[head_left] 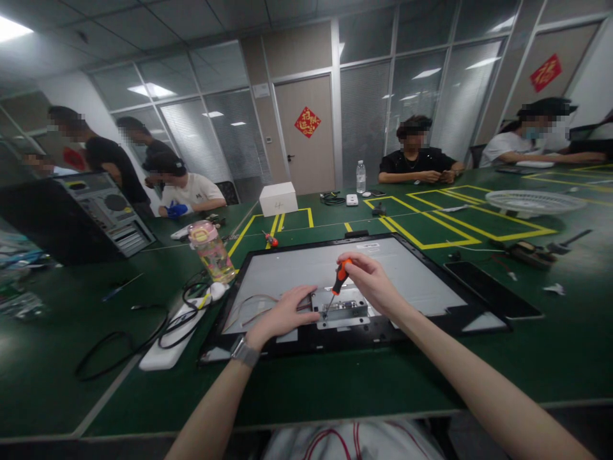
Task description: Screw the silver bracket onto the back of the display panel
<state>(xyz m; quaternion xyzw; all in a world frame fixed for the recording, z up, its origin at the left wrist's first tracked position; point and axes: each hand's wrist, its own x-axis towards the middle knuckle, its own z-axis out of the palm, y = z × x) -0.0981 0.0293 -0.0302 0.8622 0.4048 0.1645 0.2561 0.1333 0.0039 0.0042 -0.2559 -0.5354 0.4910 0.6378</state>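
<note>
A large flat display panel [402, 271] with a black frame lies back side up in front of me. Near its front edge sits a metal bracket [347, 308]. My right hand [371, 281] is closed round the handle of an orange and black screwdriver [340, 279]. The shaft slants down to the left, its tip at the bracket's left part. My left hand [287, 312] rests on the panel beside the bracket, fingers stretched and thumb apart, close to the tip. Thin wires [253, 306] run across the panel left of that hand. Any screw under the tip is too small to make out.
A white power strip [171, 338], black cables [115, 338] and a pink-lidded bottle [211, 252] stand left of the panel. Right of it lie a black phone-like slab [493, 291] and a tool [531, 253]. A computer tower [90, 214] and a white box [278, 199] are farther off. Several people sit around.
</note>
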